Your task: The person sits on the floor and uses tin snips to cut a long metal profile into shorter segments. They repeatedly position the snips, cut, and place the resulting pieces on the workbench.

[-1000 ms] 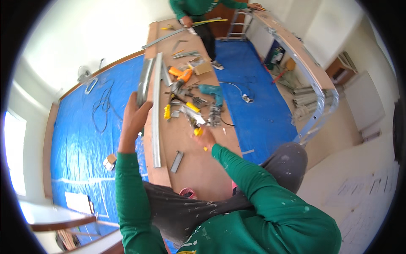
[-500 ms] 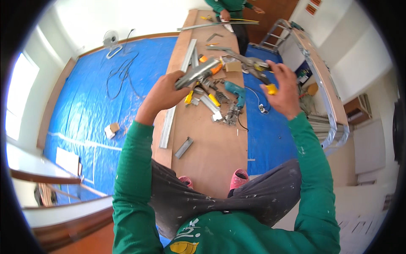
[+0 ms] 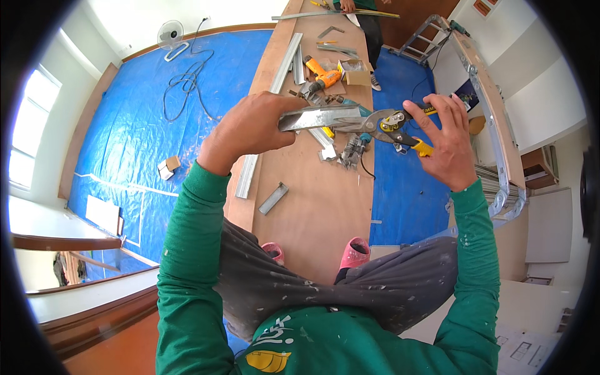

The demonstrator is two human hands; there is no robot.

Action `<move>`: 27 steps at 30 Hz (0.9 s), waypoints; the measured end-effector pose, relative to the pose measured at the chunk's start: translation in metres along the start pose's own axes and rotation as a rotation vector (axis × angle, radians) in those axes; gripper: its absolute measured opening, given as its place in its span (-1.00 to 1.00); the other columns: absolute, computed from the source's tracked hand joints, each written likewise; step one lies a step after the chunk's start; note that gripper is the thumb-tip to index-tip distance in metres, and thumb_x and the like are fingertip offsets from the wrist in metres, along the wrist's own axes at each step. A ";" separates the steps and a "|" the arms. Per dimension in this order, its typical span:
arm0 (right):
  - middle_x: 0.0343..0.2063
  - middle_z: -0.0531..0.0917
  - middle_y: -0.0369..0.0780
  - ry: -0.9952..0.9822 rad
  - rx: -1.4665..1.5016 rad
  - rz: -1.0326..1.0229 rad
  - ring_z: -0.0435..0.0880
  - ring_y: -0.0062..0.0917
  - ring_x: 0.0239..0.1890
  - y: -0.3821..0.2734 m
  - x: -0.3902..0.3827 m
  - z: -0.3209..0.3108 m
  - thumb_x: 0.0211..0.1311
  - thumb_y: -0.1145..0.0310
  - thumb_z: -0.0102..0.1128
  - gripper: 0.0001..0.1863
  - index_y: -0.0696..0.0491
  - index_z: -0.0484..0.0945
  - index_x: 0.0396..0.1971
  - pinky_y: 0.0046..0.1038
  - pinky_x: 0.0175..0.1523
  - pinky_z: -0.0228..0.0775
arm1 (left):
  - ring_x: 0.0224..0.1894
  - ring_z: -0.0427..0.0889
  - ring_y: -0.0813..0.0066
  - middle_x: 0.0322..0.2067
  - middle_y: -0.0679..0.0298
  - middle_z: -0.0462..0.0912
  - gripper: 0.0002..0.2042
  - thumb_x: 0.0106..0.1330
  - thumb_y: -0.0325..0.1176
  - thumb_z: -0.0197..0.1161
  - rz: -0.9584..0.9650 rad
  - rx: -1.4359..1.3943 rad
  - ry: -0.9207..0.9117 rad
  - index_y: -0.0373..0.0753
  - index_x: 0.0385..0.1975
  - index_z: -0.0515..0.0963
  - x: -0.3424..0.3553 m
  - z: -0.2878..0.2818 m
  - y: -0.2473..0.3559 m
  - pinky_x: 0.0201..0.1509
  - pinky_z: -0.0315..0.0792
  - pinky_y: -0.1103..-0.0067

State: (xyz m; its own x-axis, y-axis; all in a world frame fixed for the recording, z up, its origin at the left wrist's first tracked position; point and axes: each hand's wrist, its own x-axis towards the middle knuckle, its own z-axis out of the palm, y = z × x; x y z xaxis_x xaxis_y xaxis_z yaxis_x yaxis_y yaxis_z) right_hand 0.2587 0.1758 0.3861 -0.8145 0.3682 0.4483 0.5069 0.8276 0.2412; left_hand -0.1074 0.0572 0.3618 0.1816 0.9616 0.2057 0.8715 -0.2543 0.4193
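My left hand grips a short grey metal channel piece and holds it level in front of me. My right hand is closed on the yellow handles of a pair of tin snips, whose jaws meet the right end of the metal piece. Both hands are raised above a long plywood board on which I squat in pink slippers.
On the board lie long metal channels, an orange drill, a small cardboard box, a teal tool and a short channel offcut. Blue tarp covers the floor. Another person stands at the board's far end. A ladder leans right.
Both hands have lifted from the board. The left brought up the metal piece, the right brought up the snips, and the snips' jaws now meet the piece's end.
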 end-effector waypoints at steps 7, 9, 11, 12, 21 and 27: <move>0.15 0.50 -0.14 0.004 0.022 -0.029 0.44 -0.16 0.33 -0.001 -0.003 0.005 -0.07 0.40 0.55 -0.10 -0.23 0.57 0.43 0.05 0.59 0.11 | -0.29 0.72 -0.10 -0.31 -0.08 0.76 -0.45 0.05 -0.42 0.37 0.070 0.021 0.013 -0.21 0.17 0.69 0.003 0.006 0.005 -0.10 0.58 0.18; 0.15 0.50 -0.14 -0.007 0.028 -0.020 0.45 -0.16 0.32 -0.003 -0.004 0.007 -0.06 0.40 0.55 -0.12 -0.22 0.58 0.42 0.05 0.58 0.13 | -0.31 0.71 -0.10 -0.33 -0.07 0.75 -0.44 0.05 -0.43 0.37 0.050 0.016 -0.017 -0.21 0.17 0.69 0.004 0.005 0.008 -0.11 0.58 0.18; 0.15 0.50 -0.14 -0.011 0.028 -0.023 0.45 -0.15 0.32 -0.004 -0.005 0.008 -0.05 0.39 0.54 -0.14 -0.22 0.59 0.41 0.05 0.57 0.14 | -0.32 0.71 -0.10 -0.35 -0.06 0.74 -0.45 0.05 -0.43 0.36 0.044 0.032 -0.034 -0.20 0.17 0.69 0.004 0.007 0.007 -0.13 0.58 0.19; 0.15 0.50 -0.14 -0.009 0.023 -0.029 0.45 -0.15 0.32 -0.003 -0.004 0.007 -0.05 0.39 0.54 -0.14 -0.22 0.59 0.41 0.05 0.56 0.14 | -0.33 0.70 -0.09 -0.37 -0.06 0.74 -0.45 0.05 -0.44 0.36 0.061 0.026 -0.020 -0.20 0.16 0.69 0.005 0.008 0.005 -0.14 0.57 0.19; 0.14 0.50 -0.16 0.031 -0.028 -0.056 0.46 -0.17 0.30 -0.003 -0.002 0.008 -0.02 0.35 0.57 -0.17 -0.25 0.60 0.39 0.04 0.53 0.17 | -0.33 0.70 -0.11 -0.41 -0.06 0.71 -0.46 0.05 -0.43 0.36 0.066 0.010 -0.015 -0.19 0.16 0.70 0.003 0.006 0.001 -0.15 0.56 0.17; 0.11 0.51 -0.17 0.015 -0.015 -0.047 0.48 -0.18 0.26 -0.002 -0.003 0.007 -0.10 0.40 0.58 -0.13 -0.27 0.61 0.37 0.02 0.47 0.23 | -0.28 0.71 -0.09 -0.37 -0.04 0.73 -0.47 0.07 -0.42 0.37 0.071 0.038 0.011 -0.17 0.15 0.70 0.003 0.003 0.006 -0.10 0.57 0.16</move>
State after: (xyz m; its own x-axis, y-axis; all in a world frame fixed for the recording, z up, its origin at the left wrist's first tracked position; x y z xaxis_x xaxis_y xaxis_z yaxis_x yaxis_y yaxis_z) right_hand 0.2578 0.1762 0.3781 -0.8332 0.3223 0.4493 0.4724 0.8373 0.2753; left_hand -0.1004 0.0587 0.3623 0.2386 0.9400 0.2437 0.8735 -0.3174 0.3691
